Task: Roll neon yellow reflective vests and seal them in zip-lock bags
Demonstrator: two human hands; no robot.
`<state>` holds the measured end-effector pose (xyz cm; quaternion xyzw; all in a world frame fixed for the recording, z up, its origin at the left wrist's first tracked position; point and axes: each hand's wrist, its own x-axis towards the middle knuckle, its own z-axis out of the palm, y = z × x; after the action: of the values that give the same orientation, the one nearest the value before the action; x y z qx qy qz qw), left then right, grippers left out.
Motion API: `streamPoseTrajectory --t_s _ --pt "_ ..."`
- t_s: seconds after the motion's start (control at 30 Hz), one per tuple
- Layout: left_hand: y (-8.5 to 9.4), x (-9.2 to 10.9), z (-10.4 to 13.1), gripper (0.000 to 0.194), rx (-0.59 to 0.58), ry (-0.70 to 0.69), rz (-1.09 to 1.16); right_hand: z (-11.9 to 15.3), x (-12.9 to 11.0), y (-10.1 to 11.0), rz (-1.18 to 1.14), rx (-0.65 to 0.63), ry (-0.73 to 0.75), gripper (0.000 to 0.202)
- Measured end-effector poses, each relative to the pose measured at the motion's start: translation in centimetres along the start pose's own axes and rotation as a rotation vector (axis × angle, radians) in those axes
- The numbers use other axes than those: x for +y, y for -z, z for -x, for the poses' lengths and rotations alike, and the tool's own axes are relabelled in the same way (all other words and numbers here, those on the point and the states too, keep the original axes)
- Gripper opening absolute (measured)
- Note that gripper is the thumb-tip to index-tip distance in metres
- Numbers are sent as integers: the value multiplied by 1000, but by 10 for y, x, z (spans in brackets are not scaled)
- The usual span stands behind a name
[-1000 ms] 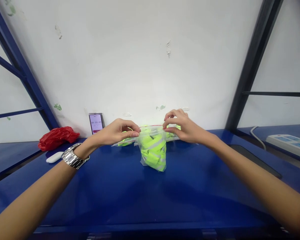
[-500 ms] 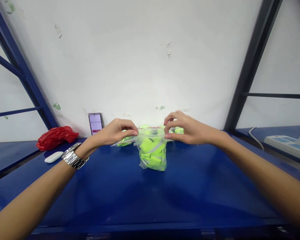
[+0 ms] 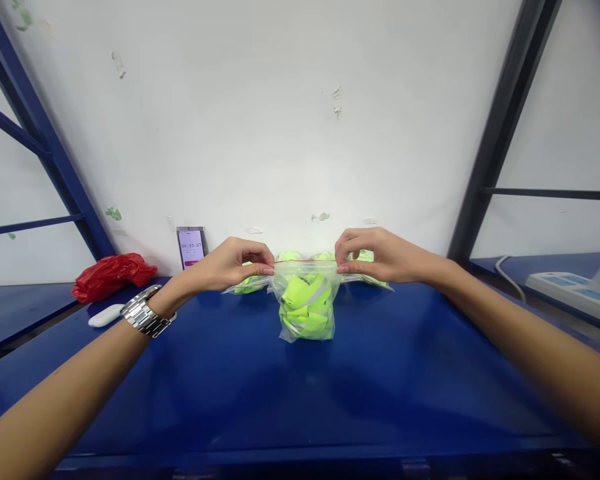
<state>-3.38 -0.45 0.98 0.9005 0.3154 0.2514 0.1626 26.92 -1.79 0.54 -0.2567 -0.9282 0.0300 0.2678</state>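
Note:
A clear zip bag (image 3: 307,303) with folded neon-yellow cloth and grey reflective strips in it stands upright on the blue table (image 3: 300,400). My left hand (image 3: 243,260) pinches the left end of its red-lined top edge. At the right end of that edge, my right hand (image 3: 363,253) has thumb and fingers closed on the bag. The top edge is stretched straight between both hands. Behind it lie more bags of neon-yellow cloth, one (image 3: 250,283) by my left hand and one (image 3: 373,277) partly hidden by my right hand.
A phone (image 3: 192,248) showing a timer leans on the wall at the back left. Near it lie a red plastic bag (image 3: 113,277) and a white rounded object (image 3: 106,315). A power strip (image 3: 575,290) is at the far right. Blue and dark frame posts flank the table.
My right hand has closed its fingers on the bag's right corner and shifted slightly right. The top edge is now flatter and tauter. My left hand has hardly moved.

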Motion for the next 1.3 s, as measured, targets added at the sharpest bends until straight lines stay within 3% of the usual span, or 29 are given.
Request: streamPoseTrajectory --t_s 0.4,0.6,0.77,1.3 --pt "-13 -8 1 27 191 -59 37 4 15 -19 -230 161 -90 19" --pt "-15 -9 1 34 145 -36 72 7 23 -27 -309 251 -77 18" --pt "-15 -11 2 37 121 -44 114 9 25 -27 -215 237 -54 19" --pt "-16 -4 5 30 174 -66 -50 6 14 -23 -101 258 -32 16"
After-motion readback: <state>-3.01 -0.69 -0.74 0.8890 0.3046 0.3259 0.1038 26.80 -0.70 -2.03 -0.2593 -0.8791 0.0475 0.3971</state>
